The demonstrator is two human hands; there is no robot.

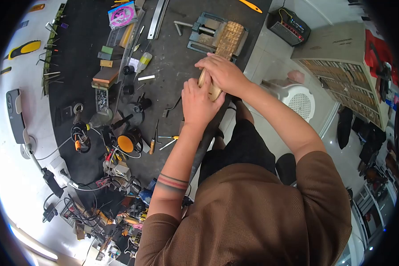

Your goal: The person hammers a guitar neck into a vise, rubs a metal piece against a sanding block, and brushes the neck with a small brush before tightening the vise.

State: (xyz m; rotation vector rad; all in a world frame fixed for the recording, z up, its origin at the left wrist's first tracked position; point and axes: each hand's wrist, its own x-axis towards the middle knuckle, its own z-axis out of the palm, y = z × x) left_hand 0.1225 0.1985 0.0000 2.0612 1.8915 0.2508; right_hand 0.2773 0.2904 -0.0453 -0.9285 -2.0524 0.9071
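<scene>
Both my hands are close together over the near end of a brown wooden piece with a grid-like pattern (230, 39), which sits in a grey metal vise (204, 30) at the bench edge. Between my fingers shows a pale, rounded wooden piece (214, 92). My left hand (196, 99) is closed around its left side, thumb and fingers pressing on it. My right hand (224, 74) wraps over its top from the right, fingers bent together and partly covering it. How the pale piece meets the patterned wood is hidden under my right hand.
The dark workbench (162, 66) holds a small yellow-labelled bottle (143, 62), a steel ruler (157, 22), a sanding block (105, 77) and an orange-topped round container (126, 143). Tangled cables and tools crowd the lower left. A white stool (300, 103) and an amplifier (290, 27) stand right.
</scene>
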